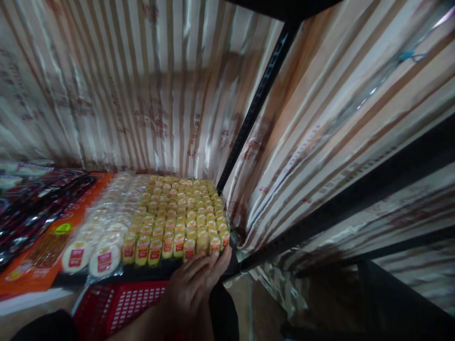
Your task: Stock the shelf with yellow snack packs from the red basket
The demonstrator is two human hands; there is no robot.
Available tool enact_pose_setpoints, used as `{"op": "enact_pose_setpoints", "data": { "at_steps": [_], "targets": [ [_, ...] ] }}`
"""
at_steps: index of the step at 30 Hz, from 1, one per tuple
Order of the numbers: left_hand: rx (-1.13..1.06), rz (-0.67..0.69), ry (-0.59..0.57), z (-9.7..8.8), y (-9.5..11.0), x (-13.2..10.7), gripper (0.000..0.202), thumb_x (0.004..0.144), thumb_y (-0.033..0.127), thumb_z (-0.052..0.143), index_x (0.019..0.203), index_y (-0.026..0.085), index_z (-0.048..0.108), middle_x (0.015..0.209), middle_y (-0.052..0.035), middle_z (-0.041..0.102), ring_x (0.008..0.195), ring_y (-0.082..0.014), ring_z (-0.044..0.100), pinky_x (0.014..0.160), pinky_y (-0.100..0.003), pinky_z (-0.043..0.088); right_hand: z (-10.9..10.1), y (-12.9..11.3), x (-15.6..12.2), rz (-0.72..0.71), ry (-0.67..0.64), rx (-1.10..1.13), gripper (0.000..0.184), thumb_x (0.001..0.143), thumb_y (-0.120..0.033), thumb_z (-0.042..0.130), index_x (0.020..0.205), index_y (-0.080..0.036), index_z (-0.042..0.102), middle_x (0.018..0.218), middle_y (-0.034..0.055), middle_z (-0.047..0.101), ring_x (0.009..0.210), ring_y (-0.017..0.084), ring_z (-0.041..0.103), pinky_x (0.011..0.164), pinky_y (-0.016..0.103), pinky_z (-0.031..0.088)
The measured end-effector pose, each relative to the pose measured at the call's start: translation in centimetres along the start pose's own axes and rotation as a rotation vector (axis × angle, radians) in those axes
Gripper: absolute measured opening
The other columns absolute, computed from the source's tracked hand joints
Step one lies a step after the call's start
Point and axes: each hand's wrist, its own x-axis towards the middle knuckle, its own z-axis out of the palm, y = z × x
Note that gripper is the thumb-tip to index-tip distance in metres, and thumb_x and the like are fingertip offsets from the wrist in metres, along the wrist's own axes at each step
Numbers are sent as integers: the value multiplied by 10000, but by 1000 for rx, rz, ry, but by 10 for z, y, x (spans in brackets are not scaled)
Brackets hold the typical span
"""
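Observation:
My left hand reaches up from the bottom of the view, back of the hand towards me. Its fingers are stretched out, lying flat against the front right corner of a block of small yellow packs. These packs have red labels and stand in several tight rows on a shelf. Nothing shows inside the hand. My right hand is out of sight.
Left of the yellow packs lie white round packs, then flat orange packs and dark packs. A red plastic basket sits below the shelf edge. A black shelf post rises at the right, with shiny striped sheeting behind.

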Motion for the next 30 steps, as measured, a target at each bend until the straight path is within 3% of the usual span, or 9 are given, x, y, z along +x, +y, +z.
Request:
{"op": "enact_pose_setpoints", "data": {
  "at_steps": [3,8,11,16,21,25,30],
  "targets": [
    [-28,-131,34,-1,8,-42,401,910,190,376,1293,182,497,1257,-97,600,1192,-187,538,977,-327,496,-11,-4,-4,5,51,-7,508,922,-427,329,1327,-121,368,1434,255,314,1368,346,250,1005,645,297],
    [-70,-439,-74,-13,28,-91,451,845,114,378,1268,172,523,1299,-108,571,1185,-188,550,978,-331,493,-30,-20,-2,388,-31,58,604,917,-486,268,1342,-76,395,1353,263,426,1303,334,366,1036,547,303],
    [-122,-608,-105,-24,36,-107,405,841,116,361,1162,164,604,1330,-115,543,1214,-200,528,1003,-351,472,-45,-33,-10,456,-88,76,671,893,-535,270,1333,-46,404,1349,277,426,1289,346,372,1039,521,298],
    [-95,-821,-131,-46,33,-109,456,789,97,382,1197,81,584,1402,-173,449,1309,-245,418,1079,-396,387,-59,-48,-36,285,-201,52,637,893,-499,259,1301,-47,444,1368,269,414,1317,331,333,1051,509,272],
    [40,-803,-125,-64,18,-90,555,777,103,394,1321,12,448,1513,-193,223,1415,-294,150,1132,-458,272,-46,-52,-39,72,-359,46,608,889,-443,247,1279,-43,486,1404,236,393,1334,309,317,1049,480,291],
    [103,-819,-165,-66,1,-78,587,775,83,385,1352,-23,396,1496,-215,256,1412,-300,165,1135,-444,263,-33,-58,-25,-21,-431,58,584,875,-368,261,1301,-26,467,1384,216,437,1324,278,340,1061,455,300],
    [147,-816,-232,-56,-17,-77,620,760,68,388,1374,-19,373,1478,-204,312,1399,-310,212,1140,-420,251,-22,-63,-20,-149,-492,87,540,869,-314,262,1267,-52,516,1331,195,497,1264,252,413,1029,440,357]
  ]
}}
